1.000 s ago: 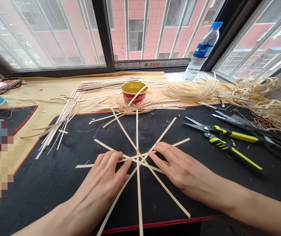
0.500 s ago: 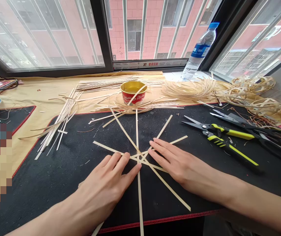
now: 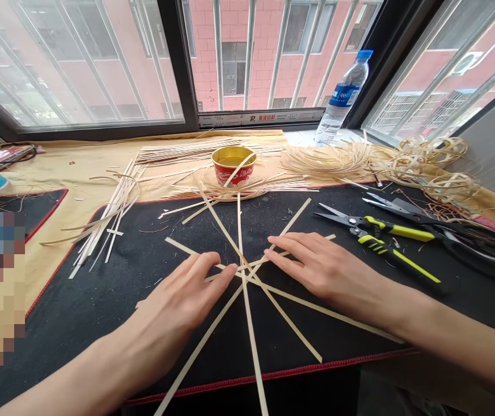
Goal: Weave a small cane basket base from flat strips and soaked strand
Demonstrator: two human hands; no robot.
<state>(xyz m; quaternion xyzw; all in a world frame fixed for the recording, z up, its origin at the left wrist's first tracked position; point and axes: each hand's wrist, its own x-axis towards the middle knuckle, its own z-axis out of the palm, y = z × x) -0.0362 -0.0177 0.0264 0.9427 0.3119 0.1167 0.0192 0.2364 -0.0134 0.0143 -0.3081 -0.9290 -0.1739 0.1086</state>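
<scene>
Several flat pale bamboo strips (image 3: 289, 300) cross like a star on the black mat (image 3: 112, 312), meeting near the middle. My left hand (image 3: 186, 289) is left of the crossing, fingers bent, the thumb and index finger apart over strips that run beneath. My right hand (image 3: 316, 260) lies right of the crossing, fingers stretched out, fingertips on or just above a slanting strip. One long upright strip (image 3: 252, 346) runs past the mat's front edge between my hands. How hard my fingertips press on the strips cannot be seen.
Yellow-and-black snips (image 3: 381, 231) and black scissors (image 3: 446, 225) lie at the right. Behind stands a red and gold tub (image 3: 235, 173) among loose strips. A coil of strips (image 3: 329, 159) and a water bottle (image 3: 342, 95) are near the window. More strips (image 3: 112, 214) lie at the left.
Both hands have risen slightly and moved a little apart, the left leftwards. More of the strips at the lower left and lower right now shows. The camera view has shifted a little.
</scene>
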